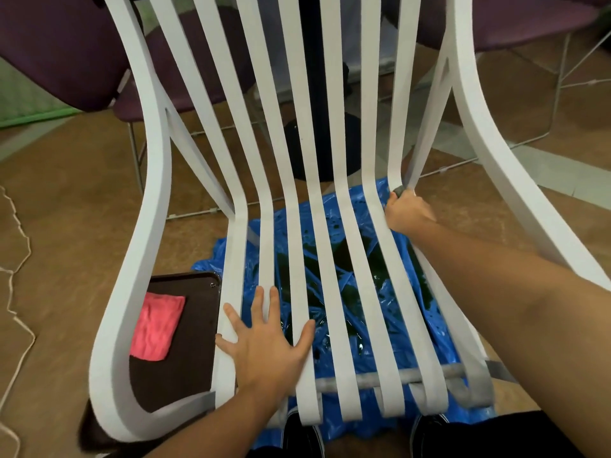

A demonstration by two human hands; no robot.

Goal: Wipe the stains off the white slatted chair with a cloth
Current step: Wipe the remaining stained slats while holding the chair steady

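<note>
The white slatted chair (334, 206) fills the view, its slats running from the backrest down into the seat. My left hand (264, 342) lies flat with spread fingers on the seat's left slats. My right hand (408, 211) reaches to the bend of the rightmost slat and pinches a small grey cloth (398, 190) against it; most of the cloth is hidden in my fingers. A pink cloth (155, 325) lies on a dark brown tray (185, 375) on the floor, seen through the chair's left armrest loop.
A blue plastic sheet (330, 226) with dark wet patches lies under the chair on the brown tiled floor. Purple chairs (66, 51) with metal legs stand behind. A black pedestal base (317, 150) stands beyond the backrest. A thin cord (16, 259) trails at the left.
</note>
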